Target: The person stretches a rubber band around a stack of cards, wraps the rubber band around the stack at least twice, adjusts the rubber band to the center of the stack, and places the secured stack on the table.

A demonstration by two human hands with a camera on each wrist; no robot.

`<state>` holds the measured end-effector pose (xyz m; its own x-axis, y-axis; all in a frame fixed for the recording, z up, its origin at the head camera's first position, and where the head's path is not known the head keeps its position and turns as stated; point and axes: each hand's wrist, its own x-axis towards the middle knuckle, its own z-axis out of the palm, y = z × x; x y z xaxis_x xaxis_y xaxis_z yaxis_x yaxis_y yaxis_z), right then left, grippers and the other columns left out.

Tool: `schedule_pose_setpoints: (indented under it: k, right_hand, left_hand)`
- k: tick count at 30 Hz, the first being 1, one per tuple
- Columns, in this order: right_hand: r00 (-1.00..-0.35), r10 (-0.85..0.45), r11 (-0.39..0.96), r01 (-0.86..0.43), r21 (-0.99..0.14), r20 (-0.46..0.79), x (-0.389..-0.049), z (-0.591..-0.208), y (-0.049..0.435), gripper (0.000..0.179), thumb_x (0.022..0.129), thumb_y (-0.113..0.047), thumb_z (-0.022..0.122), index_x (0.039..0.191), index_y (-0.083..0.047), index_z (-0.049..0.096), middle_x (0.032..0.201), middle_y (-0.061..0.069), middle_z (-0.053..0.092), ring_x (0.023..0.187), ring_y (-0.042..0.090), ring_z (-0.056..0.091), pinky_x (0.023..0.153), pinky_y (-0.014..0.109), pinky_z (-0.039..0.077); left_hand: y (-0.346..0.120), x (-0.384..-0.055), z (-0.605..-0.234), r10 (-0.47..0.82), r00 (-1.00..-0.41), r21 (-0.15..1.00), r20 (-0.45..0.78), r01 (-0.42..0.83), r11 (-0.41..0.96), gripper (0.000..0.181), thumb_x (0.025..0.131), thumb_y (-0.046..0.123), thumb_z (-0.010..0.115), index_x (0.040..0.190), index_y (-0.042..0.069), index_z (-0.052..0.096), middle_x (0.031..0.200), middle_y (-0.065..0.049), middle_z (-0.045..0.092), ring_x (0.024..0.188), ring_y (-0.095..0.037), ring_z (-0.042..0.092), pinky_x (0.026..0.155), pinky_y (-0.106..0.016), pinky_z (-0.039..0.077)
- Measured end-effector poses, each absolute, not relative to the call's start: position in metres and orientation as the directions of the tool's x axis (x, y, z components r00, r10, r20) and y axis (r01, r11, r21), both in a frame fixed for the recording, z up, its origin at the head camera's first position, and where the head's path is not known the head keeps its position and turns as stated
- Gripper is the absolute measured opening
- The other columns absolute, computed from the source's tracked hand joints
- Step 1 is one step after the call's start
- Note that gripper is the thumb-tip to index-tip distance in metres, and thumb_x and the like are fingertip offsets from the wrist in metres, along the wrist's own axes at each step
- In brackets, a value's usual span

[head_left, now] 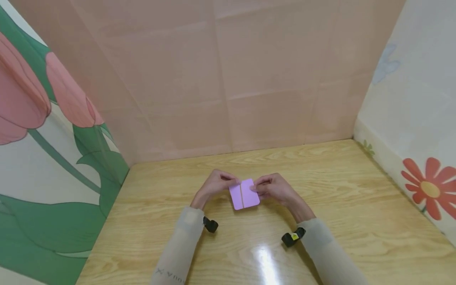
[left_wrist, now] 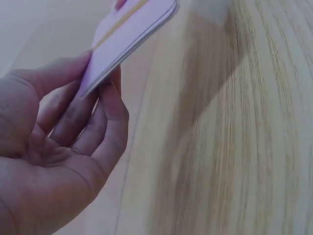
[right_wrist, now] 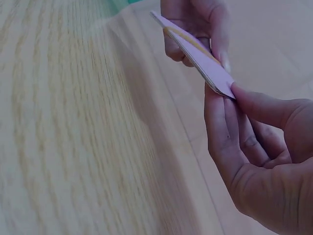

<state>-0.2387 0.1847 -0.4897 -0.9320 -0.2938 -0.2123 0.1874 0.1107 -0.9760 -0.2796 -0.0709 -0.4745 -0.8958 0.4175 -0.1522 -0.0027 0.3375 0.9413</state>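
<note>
Between my two hands is a thin stack of pinkish-purple cards point(head_left: 251, 194) with rounded corners, raised over the table. A yellow-brown rubber band point(head_left: 242, 196) runs across it. My left hand point(head_left: 218, 184) pinches the left edge, thumb on the upper face beside the band and fingers behind. On the opposite edge, my right hand point(head_left: 276, 187) pinches with its thumb on top and fingers underneath. Layered edges of the card stack point(left_wrist: 142, 41) show in the left wrist view. In the right wrist view, the rubber band point(right_wrist: 188, 40) crosses near the far end.
A wood-grain table point(head_left: 160, 186) lies under both hands. Behind it hangs a creased pinkish-beige cloth point(head_left: 228, 79). Walls with painted flowers stand on both sides, a red flower point(head_left: 430, 189) on the right. Black straps with small cameras circle both wrists.
</note>
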Motion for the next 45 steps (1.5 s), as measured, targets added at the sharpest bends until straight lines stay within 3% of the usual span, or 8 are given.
schedule_pose_setpoints:
  k: [5,12,20,35,45]
  right_hand:
    - [-0.932,-0.293,0.117,0.185,-0.976,-0.212,-0.239,-0.489,0.186,0.021,0.096,-0.005,0.075,0.111,0.009,0.073,0.094,0.007,0.080,0.084,0.018,0.075,0.075,0.032,0.065]
    - [-0.933,-0.287,0.129,0.188,-0.974,-0.218,-0.239,-0.489,0.188,0.021,0.096,-0.005,0.075,0.111,0.009,0.073,0.094,0.007,0.080,0.083,0.017,0.075,0.075,0.032,0.065]
    - [-0.933,-0.290,0.142,0.180,-0.973,-0.215,-0.239,-0.489,0.190,0.021,0.095,-0.005,0.076,0.111,0.009,0.074,0.093,0.006,0.080,0.082,0.018,0.075,0.076,0.034,0.066]
    - [-0.921,-0.340,0.126,0.155,-0.980,-0.190,-0.237,-0.488,0.184,0.023,0.097,-0.005,0.074,0.113,0.011,0.073,0.093,0.007,0.080,0.081,0.017,0.075,0.074,0.032,0.065]
    - [-0.938,-0.270,0.069,0.205,-0.976,-0.216,-0.240,-0.491,0.186,0.022,0.096,-0.003,0.074,0.113,0.010,0.073,0.090,0.003,0.079,0.080,0.016,0.074,0.074,0.031,0.065]
  left_hand:
    - [-0.070,-0.281,-0.471,0.435,-0.887,0.940,-0.154,0.004,0.342,0.019,0.095,0.021,0.079,0.108,0.007,0.082,0.106,-0.010,0.082,0.086,-0.012,0.072,0.092,-0.043,0.063]
    - [-0.067,-0.281,-0.471,0.450,-0.881,0.944,-0.142,0.016,0.331,0.019,0.095,0.020,0.080,0.107,0.005,0.082,0.106,-0.012,0.082,0.084,-0.013,0.074,0.082,-0.033,0.064]
    - [-0.065,-0.280,-0.476,0.431,-0.891,0.931,-0.141,0.028,0.363,0.017,0.095,0.023,0.079,0.105,0.009,0.084,0.104,-0.008,0.082,0.084,-0.011,0.072,0.088,-0.044,0.062]
    - [-0.059,-0.275,-0.477,0.415,-0.896,0.944,-0.159,-0.015,0.330,0.021,0.092,0.024,0.083,0.104,0.007,0.083,0.102,-0.010,0.082,0.078,-0.012,0.070,0.069,-0.024,0.057]
    - [-0.059,-0.272,-0.484,0.349,-0.920,0.964,-0.176,-0.089,0.252,0.030,0.099,0.026,0.075,0.121,0.005,0.078,0.119,-0.016,0.078,0.094,-0.013,0.072,0.086,-0.031,0.062]
